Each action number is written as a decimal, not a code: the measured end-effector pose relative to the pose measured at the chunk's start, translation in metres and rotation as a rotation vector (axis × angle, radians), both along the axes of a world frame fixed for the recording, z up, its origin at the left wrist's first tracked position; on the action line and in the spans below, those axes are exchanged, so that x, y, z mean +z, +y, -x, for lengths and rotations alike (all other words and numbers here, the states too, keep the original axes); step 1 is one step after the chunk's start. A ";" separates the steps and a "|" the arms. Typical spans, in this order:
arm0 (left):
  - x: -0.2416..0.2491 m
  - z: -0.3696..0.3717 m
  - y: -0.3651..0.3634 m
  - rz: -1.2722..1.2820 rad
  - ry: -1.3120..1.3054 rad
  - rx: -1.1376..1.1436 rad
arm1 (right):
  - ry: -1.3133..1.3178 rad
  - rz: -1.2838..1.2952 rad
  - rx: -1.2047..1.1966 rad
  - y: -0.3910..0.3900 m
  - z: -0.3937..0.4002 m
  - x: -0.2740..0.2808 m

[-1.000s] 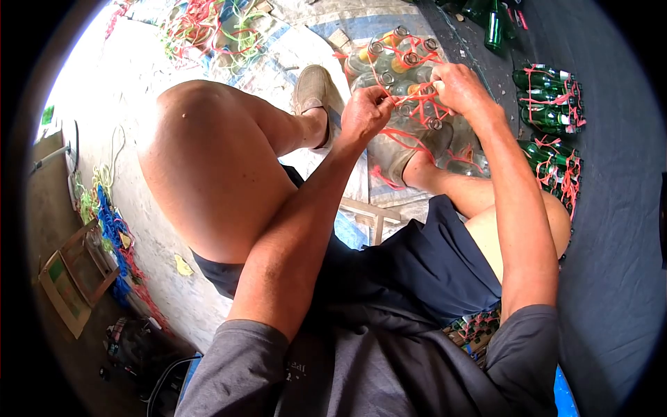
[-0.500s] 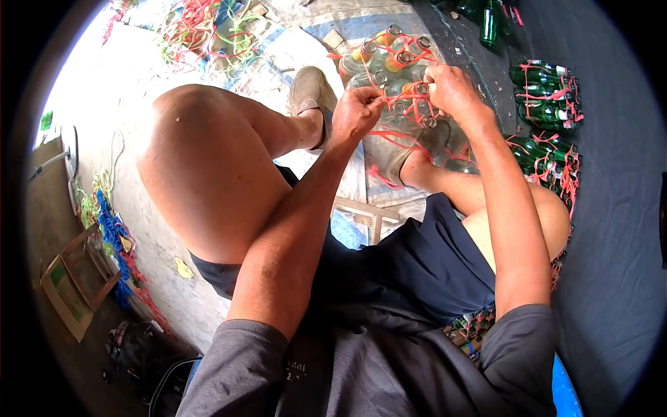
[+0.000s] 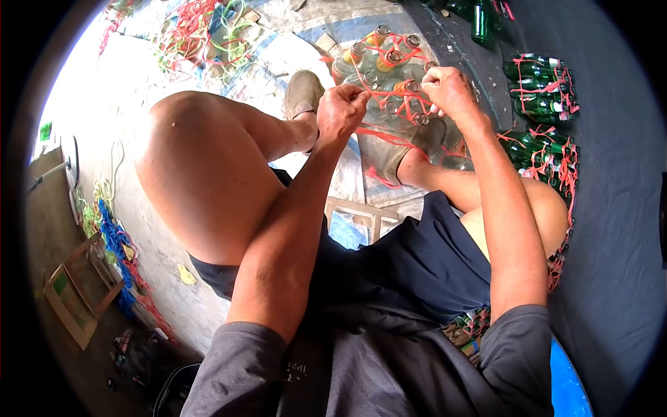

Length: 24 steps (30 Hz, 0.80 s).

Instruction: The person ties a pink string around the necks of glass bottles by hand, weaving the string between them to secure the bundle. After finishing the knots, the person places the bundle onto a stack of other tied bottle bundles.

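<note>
Lettering too small to read

Small pale lettering sat on the dark shirt point(image 3: 389, 368), nearer the wearer than the grip, too small to make out; pale patches on the green bottles point(image 3: 545, 108), right of the grip, showed nothing legible either

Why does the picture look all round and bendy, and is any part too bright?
Head view: black, curved corners and a bulging, stretched bare knee suggest a very wide lens; the pale grey floor washes out to white at upper left; small shiny glints show on the green glass bottles; the lower-left corner is too dark to make out well.
</note>
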State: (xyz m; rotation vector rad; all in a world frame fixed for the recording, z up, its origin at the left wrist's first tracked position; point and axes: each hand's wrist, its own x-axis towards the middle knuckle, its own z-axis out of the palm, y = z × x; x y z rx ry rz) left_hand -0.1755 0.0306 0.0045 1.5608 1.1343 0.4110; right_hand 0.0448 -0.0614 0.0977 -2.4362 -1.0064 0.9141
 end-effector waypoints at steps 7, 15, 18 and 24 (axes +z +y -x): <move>0.038 0.002 0.000 -0.192 0.117 -0.030 | -0.461 -0.229 0.056 -0.017 0.017 -0.009; 0.051 0.003 0.003 -0.435 0.172 -0.126 | -0.295 0.028 0.023 -0.050 0.066 0.007; 0.054 0.003 0.003 -0.473 0.246 -0.165 | -0.260 -0.017 -0.008 -0.053 0.068 0.003; 0.056 0.000 0.010 -0.606 0.282 -0.232 | -0.325 -0.069 -0.001 -0.062 0.077 -0.019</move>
